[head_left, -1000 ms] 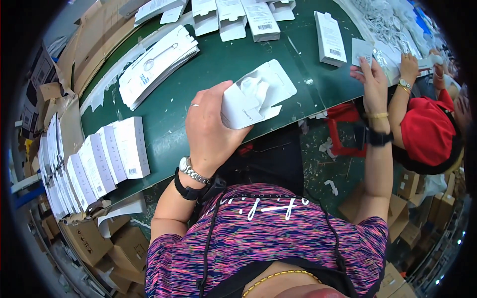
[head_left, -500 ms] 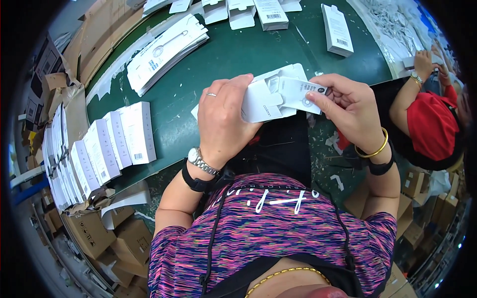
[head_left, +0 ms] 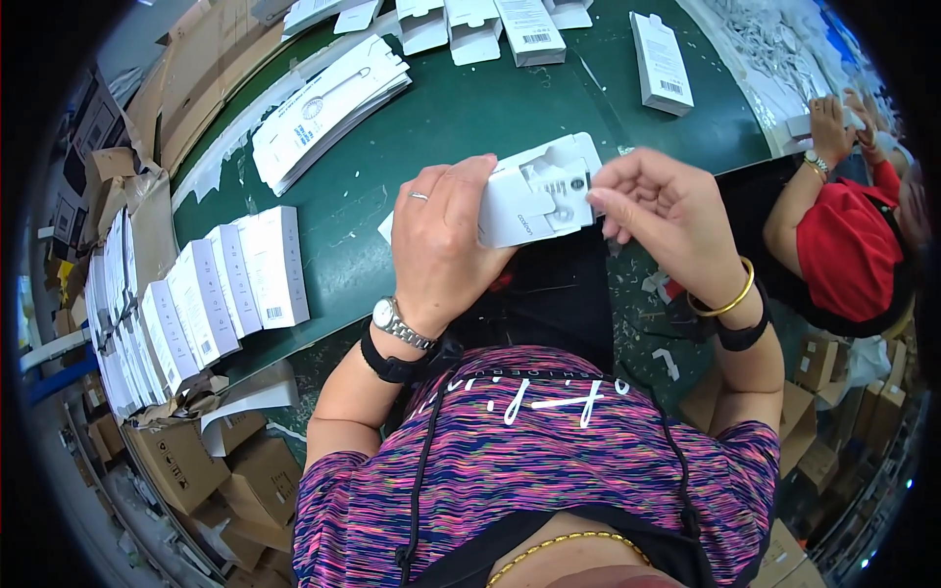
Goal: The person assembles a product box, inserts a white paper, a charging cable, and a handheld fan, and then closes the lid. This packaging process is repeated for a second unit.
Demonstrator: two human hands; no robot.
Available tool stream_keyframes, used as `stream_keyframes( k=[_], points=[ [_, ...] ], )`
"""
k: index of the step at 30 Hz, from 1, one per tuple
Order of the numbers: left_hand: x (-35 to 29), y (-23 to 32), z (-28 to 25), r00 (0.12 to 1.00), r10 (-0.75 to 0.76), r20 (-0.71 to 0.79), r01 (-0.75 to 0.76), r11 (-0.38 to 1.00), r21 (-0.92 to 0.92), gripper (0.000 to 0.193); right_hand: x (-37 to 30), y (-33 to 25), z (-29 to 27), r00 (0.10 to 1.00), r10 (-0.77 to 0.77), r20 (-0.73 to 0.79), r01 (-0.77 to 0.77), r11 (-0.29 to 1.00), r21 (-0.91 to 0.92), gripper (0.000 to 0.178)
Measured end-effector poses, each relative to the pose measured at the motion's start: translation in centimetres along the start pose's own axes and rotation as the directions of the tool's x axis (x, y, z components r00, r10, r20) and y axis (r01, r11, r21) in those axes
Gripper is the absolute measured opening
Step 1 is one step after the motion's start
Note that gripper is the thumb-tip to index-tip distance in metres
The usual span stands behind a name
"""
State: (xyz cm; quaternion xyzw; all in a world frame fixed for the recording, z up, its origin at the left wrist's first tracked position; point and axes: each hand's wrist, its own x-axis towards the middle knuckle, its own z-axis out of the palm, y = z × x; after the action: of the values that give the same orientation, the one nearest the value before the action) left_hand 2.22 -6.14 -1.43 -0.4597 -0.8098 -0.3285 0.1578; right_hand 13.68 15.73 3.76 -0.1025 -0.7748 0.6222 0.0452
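My left hand (head_left: 438,225) is wrapped over a white carton (head_left: 507,208) held above the near edge of the green table, its open end facing right. A small printed white leaflet (head_left: 555,188) lies mostly inside that end, beside the raised flaps. Just right of the opening is my right hand (head_left: 676,211), its fingers loosely curled and slightly apart, with nothing visible between them. The thumb tip is close to the leaflet's outer end; whether it touches cannot be told.
Finished-looking white boxes (head_left: 279,267) stand in a row at the left. Flat cartons (head_left: 328,108) are stacked behind them. Several open cartons (head_left: 473,29) line the far edge, and one box (head_left: 663,64) stands far right. A co-worker's hand (head_left: 831,132) works at the right.
The leaflet has slid left into the carton's open end. My right hand has let go of it, and its fingers have curled back at the opening. My left hand keeps its hold.
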Motion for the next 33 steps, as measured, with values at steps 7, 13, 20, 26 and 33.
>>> stream_keyframes(
  k=[7,13,20,26,33],
  points=[
    [0.2,0.4,-0.1,1.000,0.013,-0.021,-0.013,1.000,-0.023,0.065,-0.8,-0.1,1.0,0.981,-0.178,-0.070,0.160,0.964,-0.211,0.010],
    [-0.3,0.7,-0.5,1.000,-0.014,0.004,0.014,1.000,-0.006,0.064,-1.1,0.9,1.3,0.965,-0.261,-0.037,0.251,0.951,-0.179,0.011],
    [0.3,0.7,1.1,0.998,0.058,0.018,-0.057,0.998,-0.037,0.062,-1.2,0.7,0.9,0.966,-0.255,-0.044,0.230,0.925,-0.304,0.012],
    [-0.2,0.6,1.2,0.999,0.038,0.013,-0.038,0.999,-0.029,0.062,-0.6,1.2,0.9,0.976,-0.209,-0.057,0.194,0.960,-0.202,0.016],
    [0.2,1.3,0.8,0.998,0.050,-0.037,-0.051,0.998,-0.024,0.063,-0.8,1.4,1.4,0.919,-0.378,-0.115,0.324,0.888,-0.326,0.018]
  ],
)
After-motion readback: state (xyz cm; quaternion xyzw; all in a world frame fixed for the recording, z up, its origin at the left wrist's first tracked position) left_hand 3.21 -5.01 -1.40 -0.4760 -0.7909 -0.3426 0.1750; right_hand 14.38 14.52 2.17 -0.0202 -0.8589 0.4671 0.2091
